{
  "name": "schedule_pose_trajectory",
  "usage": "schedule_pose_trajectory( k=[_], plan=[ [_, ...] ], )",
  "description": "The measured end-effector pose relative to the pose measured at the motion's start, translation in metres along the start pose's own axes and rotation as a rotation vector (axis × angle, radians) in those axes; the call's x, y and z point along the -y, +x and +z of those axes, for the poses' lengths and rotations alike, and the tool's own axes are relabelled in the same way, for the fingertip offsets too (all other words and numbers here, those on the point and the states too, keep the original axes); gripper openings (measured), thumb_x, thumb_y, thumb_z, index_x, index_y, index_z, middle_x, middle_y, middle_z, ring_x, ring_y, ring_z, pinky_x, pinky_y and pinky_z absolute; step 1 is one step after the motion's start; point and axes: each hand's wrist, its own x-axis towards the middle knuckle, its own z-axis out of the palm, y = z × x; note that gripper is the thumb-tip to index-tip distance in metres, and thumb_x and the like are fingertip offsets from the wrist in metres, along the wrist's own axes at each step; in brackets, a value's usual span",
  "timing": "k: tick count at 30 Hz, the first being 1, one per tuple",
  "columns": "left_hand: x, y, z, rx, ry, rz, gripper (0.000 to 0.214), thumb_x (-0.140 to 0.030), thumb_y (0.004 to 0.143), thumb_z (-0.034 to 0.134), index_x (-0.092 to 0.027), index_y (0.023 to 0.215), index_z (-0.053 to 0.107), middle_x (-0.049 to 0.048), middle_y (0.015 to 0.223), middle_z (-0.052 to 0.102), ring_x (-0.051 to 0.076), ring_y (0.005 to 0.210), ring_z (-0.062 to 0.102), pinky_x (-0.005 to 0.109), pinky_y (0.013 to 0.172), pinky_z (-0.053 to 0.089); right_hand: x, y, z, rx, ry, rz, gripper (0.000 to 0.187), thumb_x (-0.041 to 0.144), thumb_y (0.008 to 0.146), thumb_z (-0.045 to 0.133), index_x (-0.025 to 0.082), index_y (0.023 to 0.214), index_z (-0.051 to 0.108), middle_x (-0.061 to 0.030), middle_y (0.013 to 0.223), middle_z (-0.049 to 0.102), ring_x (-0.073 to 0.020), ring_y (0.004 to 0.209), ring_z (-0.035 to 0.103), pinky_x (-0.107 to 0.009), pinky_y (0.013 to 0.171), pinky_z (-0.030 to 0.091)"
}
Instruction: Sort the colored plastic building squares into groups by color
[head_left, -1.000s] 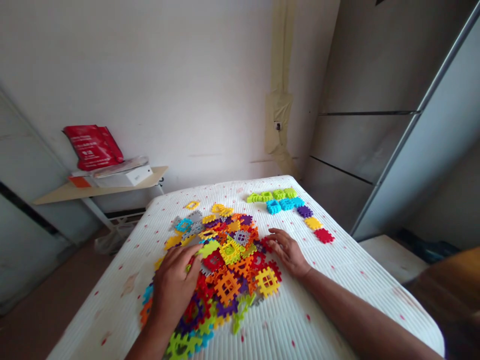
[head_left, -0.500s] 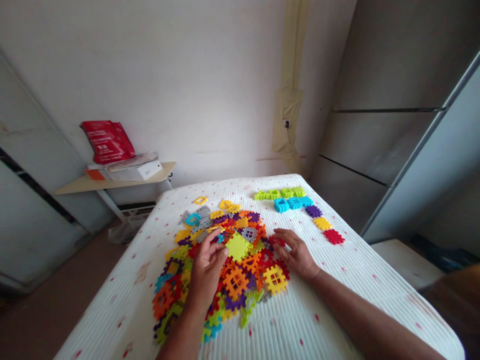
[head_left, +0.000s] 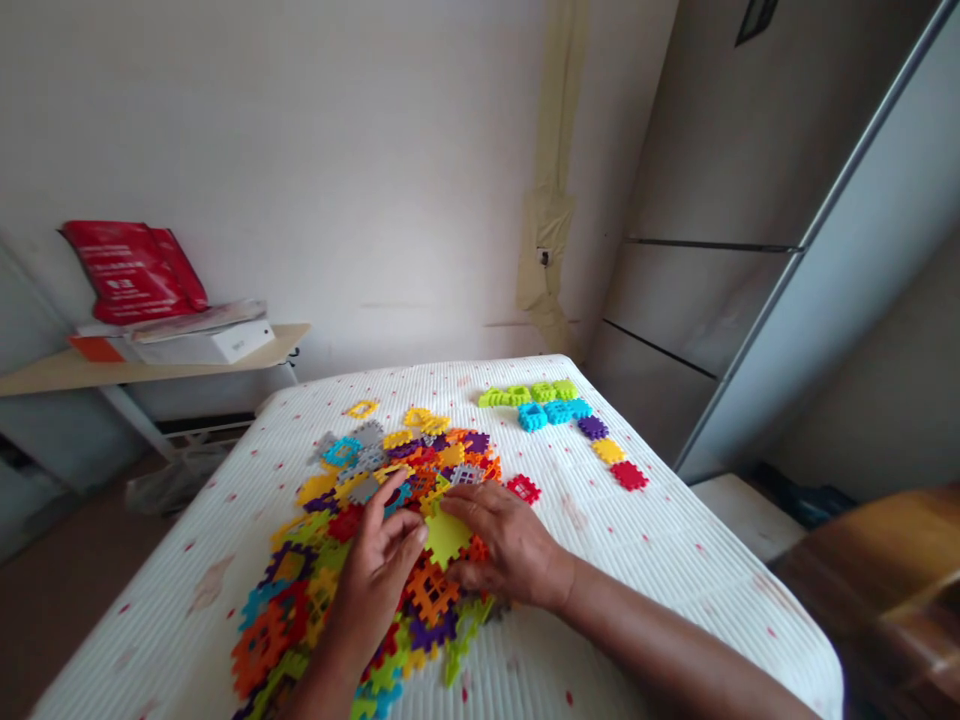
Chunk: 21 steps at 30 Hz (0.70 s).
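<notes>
Left hand fingers curled, right hand fingers together, both gripping lime plastic tile; colored tile pile beneath fingers; red tile just beyond right fingertips.

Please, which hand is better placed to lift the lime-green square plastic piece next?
Probably the right hand: its fingers lie over the top of the lime-green square plastic piece. The left hand seems only to meet that piece's edge from the side.

Matt plastic interlocking tiles on a ribbed white cloth mattress cover, probably cotton
</notes>
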Motion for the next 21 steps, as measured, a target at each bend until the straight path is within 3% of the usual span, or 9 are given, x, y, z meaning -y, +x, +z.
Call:
schedule_pose_trajectory(
  k=[11, 14, 17, 21],
  plan=[
    [0.011, -0.003, 0.011, 0.06, -0.028, -0.026, 0.074, -0.041, 0.074, 0.061, -0.024, 0.137, 0.026, -0.0013, 0.072, 0.059, 0.013, 0.063, 0.055, 0.025, 0.063, 0.046, 0.007, 0.0, -0.018, 0.199, -0.078, 0.022, 0.061, 0.046, 0.074, 0.065, 0.018, 0.125, 0.049, -0.0114, 0.12, 0.057, -0.0242, 0.102, 0.05, -0.037, 0.088, 0.04],
    [0.01, -0.005, 0.017, -0.014, 0.003, -0.022, 0.072, -0.042, 0.075, 0.06, -0.024, 0.137, 0.028, -0.0008, 0.074, 0.061, 0.014, 0.068, 0.059, 0.027, 0.069, 0.048, 0.0, 0.0, -0.028, 0.226, -0.095, 0.049, 0.059, 0.041, 0.069, 0.07, 0.019, 0.121, 0.052, -0.0105, 0.116, 0.059, -0.0237, 0.1, 0.052, -0.037, 0.087, 0.041],
    [0.007, -0.006, 0.016, -0.128, 0.069, -0.003, 0.068, -0.045, 0.074, 0.059, -0.024, 0.134, 0.035, 0.0012, 0.08, 0.065, 0.017, 0.08, 0.063, 0.028, 0.077, 0.048, -0.03, 0.0, -0.048, 0.184, -0.121, 0.078, 0.056, 0.035, 0.07, 0.07, 0.018, 0.12, 0.053, -0.0111, 0.118, 0.059, -0.0228, 0.103, 0.055, -0.036, 0.088, 0.043],
    [0.012, -0.002, 0.002, -0.211, 0.119, 0.011, 0.068, -0.048, 0.068, 0.065, -0.022, 0.127, 0.044, 0.0034, 0.087, 0.068, 0.019, 0.084, 0.065, 0.028, 0.078, 0.051, -0.109, 0.003, -0.097, 0.057, -0.252, 0.209, 0.052, 0.028, 0.068, 0.071, 0.015, 0.116, 0.056, -0.0117, 0.111, 0.062, -0.0219, 0.097, 0.06, -0.033, 0.085, 0.046]
  ],
)
